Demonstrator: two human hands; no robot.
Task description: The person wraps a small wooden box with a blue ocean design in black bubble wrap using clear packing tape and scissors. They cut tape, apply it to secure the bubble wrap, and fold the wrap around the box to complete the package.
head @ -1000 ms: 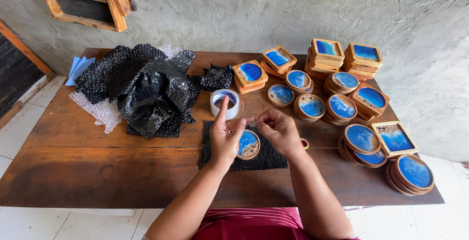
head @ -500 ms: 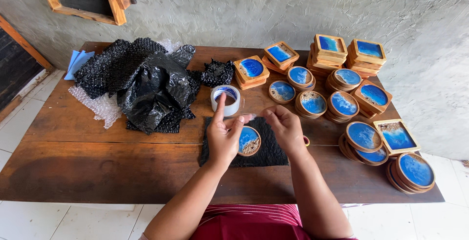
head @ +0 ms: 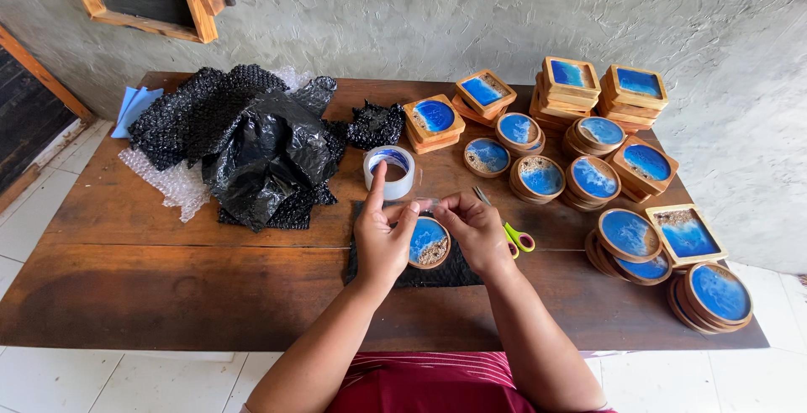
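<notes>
Hands meet at the centre of the head view, over a round coaster with a wooden rim and a blue glossy face. It lies on a black mesh sheet near the front edge of the table. The left hand has its thumb and middle finger pinched on one end of a clear tape strip, index finger raised; the right hand pinches the other end, so the strip is stretched just above the coaster.

Tape like this is likely light, limp and sticky, so it is best held by its ends and kept taut. The coaster looks stiff and fairly solid; its slick face may scratch, so the wooden rim seems the safer hold.

At 12 o'clock from the hands stands a tape roll. At 3 o'clock lie scissors with green handles. From 1 to 4 o'clock sit stacks of round and square coasters. At 10 o'clock lies a heap of black plastic bags and bubble wrap.

Dark worn wood forms the table, against a grey rough plaster wall, over a white tiled floor.
</notes>
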